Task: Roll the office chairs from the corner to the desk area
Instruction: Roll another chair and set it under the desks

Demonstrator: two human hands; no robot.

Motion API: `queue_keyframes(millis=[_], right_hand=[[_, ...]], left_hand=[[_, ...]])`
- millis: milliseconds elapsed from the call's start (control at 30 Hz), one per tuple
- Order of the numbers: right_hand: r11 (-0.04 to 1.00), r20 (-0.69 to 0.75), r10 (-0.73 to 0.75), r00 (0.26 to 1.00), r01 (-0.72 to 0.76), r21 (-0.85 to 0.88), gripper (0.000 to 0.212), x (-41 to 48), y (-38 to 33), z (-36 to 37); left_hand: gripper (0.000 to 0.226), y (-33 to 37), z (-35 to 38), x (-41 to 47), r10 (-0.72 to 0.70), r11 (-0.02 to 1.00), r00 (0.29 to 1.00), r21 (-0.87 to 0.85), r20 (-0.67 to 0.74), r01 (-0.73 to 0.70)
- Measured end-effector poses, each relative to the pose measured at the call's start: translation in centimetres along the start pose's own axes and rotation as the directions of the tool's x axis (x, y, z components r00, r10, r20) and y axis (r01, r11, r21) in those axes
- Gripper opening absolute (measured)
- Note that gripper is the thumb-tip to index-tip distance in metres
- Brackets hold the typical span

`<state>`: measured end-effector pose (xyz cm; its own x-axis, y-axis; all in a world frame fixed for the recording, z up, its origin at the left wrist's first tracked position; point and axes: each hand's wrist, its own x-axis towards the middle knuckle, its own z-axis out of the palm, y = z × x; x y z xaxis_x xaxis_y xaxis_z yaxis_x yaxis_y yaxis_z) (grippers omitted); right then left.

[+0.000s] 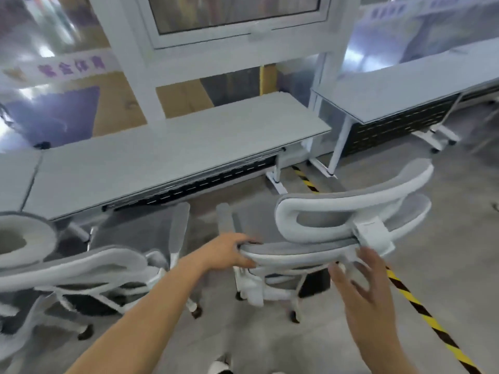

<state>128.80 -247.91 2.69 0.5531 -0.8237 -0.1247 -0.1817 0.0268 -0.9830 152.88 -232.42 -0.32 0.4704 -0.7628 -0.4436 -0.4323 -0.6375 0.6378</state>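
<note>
Your left hand curls over the left end of the top rim of the grey mesh office chair with a white frame, which stands right of centre in the frame and seems to face the long pale grey desk crossing the middle. Your right hand is spread and blurred, holding nothing, just beside the rim's right end. Set it on the rim before pushing, so both hands steer. Push evenly, or the castors may swing the chair into the second grey mesh chair close by at lower left. The smooth grey concrete floor should roll easily, though the yellow-and-black striped floor tape at lower right might nudge a wheel. Another pale desk stands at upper right.
</note>
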Motion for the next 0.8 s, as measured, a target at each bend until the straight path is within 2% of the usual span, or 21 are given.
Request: queue_keyframes(millis=[100,233,267,367,500,600,700,800], right_hand=[[0.989,-0.167,0.089,0.982,-0.067,0.134,0.067,0.9,-1.7,1.0],[0.967,-0.26,0.159,0.952,-0.097,0.237,0.038,2.9,-5.2,2.6],[0.961,-0.265,0.188,0.946,-0.122,0.248,0.041,3.8,-5.9,2.8],[0.943,-0.282,0.282,0.917,-0.211,0.257,0.07,6.5,-7.2,3.1],[0.928,-0.298,0.361,0.884,-0.307,0.213,0.068,8.3,-8.1,3.5],[0.911,-0.315,0.397,0.862,-0.328,0.251,0.071,8.4,-8.2,3.5],[0.915,-0.35,0.376,0.858,-0.284,0.286,0.06,7.9,-7.9,3.1],[0.936,-0.353,0.32,0.879,-0.234,0.265,0.03,7.4,-7.7,2.5]], left_hand=[[0.065,-0.4,0.2,2.1,0.059,0.998,0.994,-0.01,0.097,-0.058],[0.066,-1.0,1.5,2.4,0.167,0.985,0.981,0.032,0.098,-0.171],[0.065,-0.9,1.9,2.4,0.208,0.975,0.975,0.058,0.081,-0.212],[0.061,-0.4,3.0,2.8,0.315,0.942,0.948,0.109,0.036,-0.317],[0.059,0.6,4.0,3.3,0.375,0.921,0.924,0.083,0.072,-0.38],[0.06,1.2,4.3,3.3,0.4,0.908,0.913,0.103,0.075,-0.406],[0.06,1.6,4.5,2.9,0.396,0.908,0.914,0.116,0.086,-0.404],[0.059,2.0,4.7,2.2,0.359,0.926,0.929,0.087,0.093,-0.367]])
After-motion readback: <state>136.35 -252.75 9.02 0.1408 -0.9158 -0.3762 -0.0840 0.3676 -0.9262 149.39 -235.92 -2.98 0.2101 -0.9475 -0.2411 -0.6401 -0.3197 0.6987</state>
